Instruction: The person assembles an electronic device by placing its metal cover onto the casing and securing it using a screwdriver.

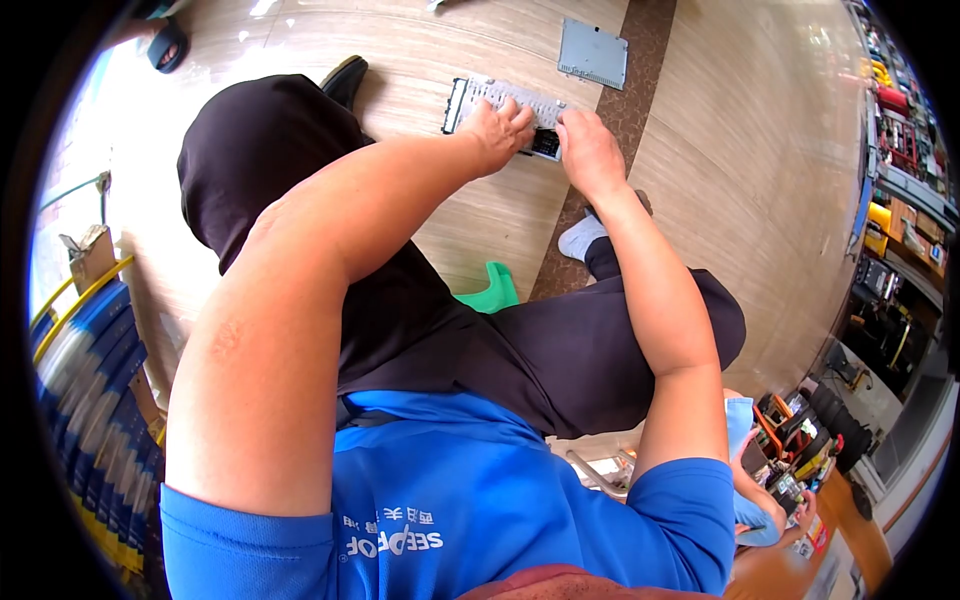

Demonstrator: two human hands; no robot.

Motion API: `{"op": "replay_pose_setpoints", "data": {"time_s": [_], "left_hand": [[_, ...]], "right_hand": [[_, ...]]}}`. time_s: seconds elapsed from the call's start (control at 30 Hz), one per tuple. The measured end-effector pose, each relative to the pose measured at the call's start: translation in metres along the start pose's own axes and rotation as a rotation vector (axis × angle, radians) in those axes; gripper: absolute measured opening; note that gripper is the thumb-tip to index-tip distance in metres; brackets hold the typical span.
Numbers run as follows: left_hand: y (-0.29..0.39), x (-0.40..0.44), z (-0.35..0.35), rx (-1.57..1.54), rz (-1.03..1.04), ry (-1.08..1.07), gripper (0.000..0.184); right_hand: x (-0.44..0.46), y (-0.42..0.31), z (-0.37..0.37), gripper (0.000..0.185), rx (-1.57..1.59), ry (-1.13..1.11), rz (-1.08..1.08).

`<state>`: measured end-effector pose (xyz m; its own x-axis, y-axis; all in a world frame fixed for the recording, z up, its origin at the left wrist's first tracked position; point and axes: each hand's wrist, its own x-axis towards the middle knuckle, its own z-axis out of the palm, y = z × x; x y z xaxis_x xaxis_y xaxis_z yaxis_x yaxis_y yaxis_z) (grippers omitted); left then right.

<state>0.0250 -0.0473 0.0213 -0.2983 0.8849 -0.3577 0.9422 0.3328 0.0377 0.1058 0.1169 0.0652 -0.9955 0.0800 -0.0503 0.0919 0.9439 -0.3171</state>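
A silvery perforated metal device (540,107) lies on the tiled floor, with a dark opening at its lower right part and a black edge at its left end. My left hand (497,137) rests on its near side, fingers apart and bent over the metal surface. At the right end my right hand (592,150) has its fingers curled together on the corner of the device; its fingertips are partly hidden. Beyond the device, up and to the right, a flat grey metal panel (594,54) lies on the floor.
A green plastic piece (492,289) shows between my legs. Blue and yellow stacked items (100,390) stand at left. Shelves with goods (905,140) line the right. Another person's arm (765,500) shows at lower right, and a sandaled foot (168,47) at upper left.
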Motion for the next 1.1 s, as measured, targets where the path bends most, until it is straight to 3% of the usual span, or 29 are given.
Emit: {"op": "replay_pose_setpoints", "data": {"time_s": [0.23,0.4,0.83,0.9,1.1], "left_hand": [[0.000,-0.007,0.014,0.054,-0.025,0.139,0.045],[-0.002,-0.007,0.012,0.019,-0.016,0.113,0.045],[-0.001,-0.008,0.013,0.010,-0.012,0.146,0.043],[-0.001,-0.009,0.013,0.014,-0.009,0.149,0.044],[0.000,-0.011,0.010,0.016,-0.009,0.138,0.045]], "right_hand": [[-0.003,0.003,-0.001,0.009,0.034,-0.007,-0.135],[-0.004,0.003,0.000,0.009,0.040,0.006,-0.225],[-0.003,0.000,0.001,0.012,-0.077,0.006,-0.103],[-0.001,-0.002,-0.002,0.012,-0.042,-0.064,-0.008],[-0.003,0.003,0.002,0.012,0.010,-0.007,-0.134]]}}
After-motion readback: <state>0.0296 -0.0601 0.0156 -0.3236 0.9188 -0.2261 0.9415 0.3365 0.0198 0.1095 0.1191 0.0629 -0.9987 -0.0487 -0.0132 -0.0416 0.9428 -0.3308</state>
